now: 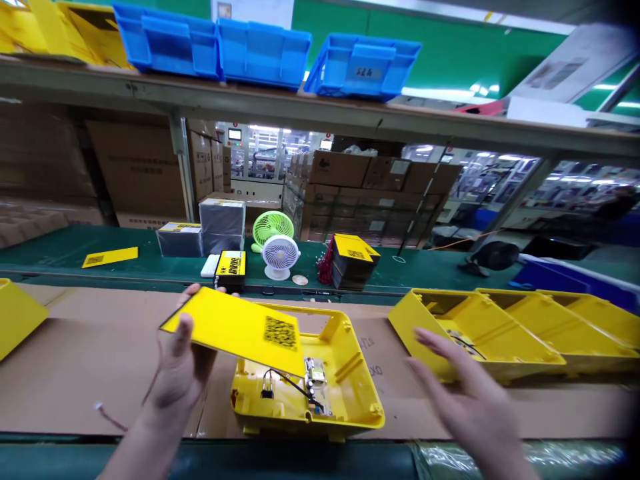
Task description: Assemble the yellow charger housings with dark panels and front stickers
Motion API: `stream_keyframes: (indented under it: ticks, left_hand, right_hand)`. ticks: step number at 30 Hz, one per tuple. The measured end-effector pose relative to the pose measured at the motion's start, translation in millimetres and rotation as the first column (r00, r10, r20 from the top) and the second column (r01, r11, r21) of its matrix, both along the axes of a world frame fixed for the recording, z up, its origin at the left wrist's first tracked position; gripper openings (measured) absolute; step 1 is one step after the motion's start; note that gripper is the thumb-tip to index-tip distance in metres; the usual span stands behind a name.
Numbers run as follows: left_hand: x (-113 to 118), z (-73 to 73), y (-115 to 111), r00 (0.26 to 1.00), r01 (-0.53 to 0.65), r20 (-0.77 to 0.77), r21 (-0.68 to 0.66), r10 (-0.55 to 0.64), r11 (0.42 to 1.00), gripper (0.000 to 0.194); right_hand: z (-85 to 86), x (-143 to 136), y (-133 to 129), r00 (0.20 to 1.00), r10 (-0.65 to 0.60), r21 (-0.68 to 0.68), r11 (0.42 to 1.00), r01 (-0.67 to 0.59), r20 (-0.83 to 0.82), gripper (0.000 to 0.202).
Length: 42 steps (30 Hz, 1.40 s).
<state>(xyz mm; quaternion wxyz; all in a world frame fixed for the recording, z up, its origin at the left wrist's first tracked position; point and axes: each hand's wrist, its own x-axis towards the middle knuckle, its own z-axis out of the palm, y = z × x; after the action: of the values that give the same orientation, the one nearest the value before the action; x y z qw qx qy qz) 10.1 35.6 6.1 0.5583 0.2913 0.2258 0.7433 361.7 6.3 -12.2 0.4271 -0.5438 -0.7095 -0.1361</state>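
Observation:
My left hand (pixel 183 360) grips a flat yellow panel (pixel 235 327) by its left end, thumb on top. A QR code is printed at the panel's right side, and it is tilted over an open yellow plastic housing (pixel 355 380). Inside the housing sit a small circuit board (pixel 316 387), a black socket-like part (pixel 267 387) and a black wire. A thin wire with a white connector (pixel 99 406) hangs below my left hand. My right hand (pixel 465 393), slightly blurred, is open with fingers apart, in front of a row of yellow housings (pixel 500 327); whether it touches them I cannot tell.
Behind the cardboard-covered strip (pixel 75 360), a green bench (pixel 145 273) carries a white fan (pixel 280 255), a green fan (pixel 273 227), a stack of yellow-topped panels (pixel 355 260) and grey boxes (pixel 223 227). Blue bins (pixel 365 67) stand on the overhead shelf. Another yellow housing (pixel 20 317) is at left.

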Motion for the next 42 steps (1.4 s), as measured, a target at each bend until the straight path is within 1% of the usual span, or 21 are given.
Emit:
stream_keyframes:
  ticks: [1,3,4,5,6,8,9,12,15,18,20,22,25,28,29,31,33,35,38,40,42]
  left_hand:
    - [11.6,1.6,0.3,0.998,0.058,0.005,-0.008,-0.058,0.998,0.056]
    - [28.4,1.7,2.6,0.985,0.174,-0.005,-0.039,-0.175,0.984,0.063]
    - [32.8,0.4,5.5,0.977,0.211,-0.027,-0.058,-0.213,0.976,0.066]
    - [34.5,-1.7,9.8,0.971,0.224,-0.071,-0.075,-0.23,0.972,0.067]
    - [33.7,-4.2,15.5,0.963,0.214,-0.145,-0.088,-0.225,0.973,0.066]
    - [27.2,-10.6,29.8,0.923,0.136,-0.347,-0.106,-0.165,0.985,0.063]
    - [23.0,-14.5,37.8,0.882,0.086,-0.454,-0.115,-0.13,0.99,0.061]
    - [14.9,-29.2,61.7,0.706,-0.002,-0.704,-0.111,-0.077,0.994,0.05]
    - [18.1,-46.3,82.6,0.594,-0.017,-0.803,-0.071,-0.047,0.997,0.034]
    - [25.6,-57.7,96.1,0.566,-0.052,-0.824,-0.018,0.015,0.999,0.028]
    - [28.6,-59.9,98.8,0.545,-0.066,-0.836,0.031,0.062,0.997,0.027]
    - [29.2,-58.8,97.2,0.514,-0.066,-0.853,0.069,0.093,0.995,0.025]
    - [27.9,-55.6,92.6,0.451,-0.069,-0.885,0.094,0.115,0.993,0.023]
    - [27.3,-54.2,91.0,0.386,-0.097,-0.912,0.109,0.138,0.989,0.022]
    - [27.6,-54.1,91.2,0.367,-0.107,-0.918,0.117,0.149,0.987,0.022]
    - [29.2,-54.2,91.9,0.336,-0.121,-0.927,0.133,0.167,0.984,0.021]
    - [31.6,-54.2,92.4,0.316,-0.115,-0.932,0.146,0.176,0.982,0.02]
    - [33.9,-54.1,92.5,0.306,-0.093,-0.935,0.156,0.177,0.983,0.02]
    - [35.0,-54.8,92.6,0.298,-0.073,-0.938,0.161,0.176,0.984,0.025]
    - [34.2,-55.9,92.8,0.293,-0.083,-0.94,0.155,0.173,0.984,0.026]
    - [33.1,-56.8,92.8,0.291,-0.097,-0.942,0.147,0.169,0.984,0.026]
  right_hand:
    - [5.9,-20.5,5.9,0.985,0.156,-0.051,0.987,-0.153,0.069,0.051]
    - [19.3,-58.1,17.0,0.878,0.456,-0.148,0.887,-0.437,0.144,0.046]
    - [25.9,-71.8,22.9,0.818,0.559,-0.151,0.827,-0.541,0.137,0.043]
    - [32.0,-80.8,29.2,0.78,0.619,-0.154,0.783,-0.603,0.096,0.04]
    - [37.2,-85.2,36.3,0.773,0.633,-0.148,0.768,-0.623,0.03,0.034]
    - [43.9,-83.1,52.9,0.824,0.55,-0.178,0.805,-0.566,-0.138,0.023]
    - [45.2,-79.2,62.2,0.851,0.483,-0.22,0.825,-0.521,-0.206,0.02]
    - [40.6,-70.3,90.4,0.884,0.373,-0.351,0.818,-0.457,-0.281,0.021]
    - [26.4,-74.4,113.1,0.875,0.357,-0.37,0.804,-0.465,-0.326,0.024]
    - [12.1,-80.0,126.7,0.848,0.365,-0.348,0.794,-0.499,-0.384,0.025]
    - [6.9,-77.5,131.4,0.855,0.357,-0.376,0.784,-0.494,-0.377,0.027]
    - [5.2,-69.5,133.9,0.907,0.313,-0.478,0.774,-0.415,-0.282,0.027]
    - [6.1,-54.8,135.6,0.971,0.225,-0.623,0.748,-0.228,-0.084,0.024]
    - [9.9,-50.1,133.5,0.985,0.172,-0.656,0.742,-0.138,-0.012,0.026]
    - [12.0,-52.6,131.5,0.989,0.146,-0.635,0.766,-0.105,0.013,0.034]
    - [16.5,-64.1,125.4,0.989,0.1,-0.511,0.859,-0.032,0.107,0.061]
    - [18.6,-82.0,118.7,0.953,0.111,-0.32,0.947,-0.016,0.28,0.076]
    - [15.6,-101.4,113.8,0.863,0.161,-0.21,0.975,-0.065,0.479,0.073]
    - [3.8,-122.1,113.1,0.732,0.22,-0.268,0.962,-0.053,0.645,0.062]
    - [-1.6,-127.2,116.7,0.701,0.277,-0.368,0.93,-0.023,0.657,0.06]
    - [-1.1,-126.8,122.2,0.702,0.334,-0.464,0.886,-0.006,0.629,0.049]
